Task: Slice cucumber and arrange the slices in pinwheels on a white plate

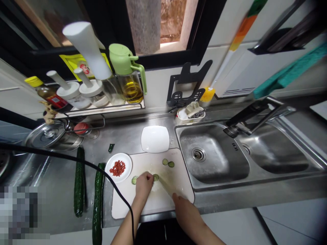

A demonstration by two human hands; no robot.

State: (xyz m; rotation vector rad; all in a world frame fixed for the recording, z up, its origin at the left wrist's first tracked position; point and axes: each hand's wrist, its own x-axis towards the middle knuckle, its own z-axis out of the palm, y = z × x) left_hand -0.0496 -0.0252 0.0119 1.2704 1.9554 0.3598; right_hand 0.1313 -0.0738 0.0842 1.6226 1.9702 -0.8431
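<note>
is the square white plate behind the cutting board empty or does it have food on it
Empty: the square white plate shows only bare white surface, with no slices on it.

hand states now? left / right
Left hand: curled closed, pressing cucumber onto the cutting board.
Right hand: closed on a knife.

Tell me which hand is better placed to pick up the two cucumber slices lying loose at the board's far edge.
Right hand, probably: the slices lie toward its side, but it grips a knife. The left hand is pressing down the cucumber piece.
</note>
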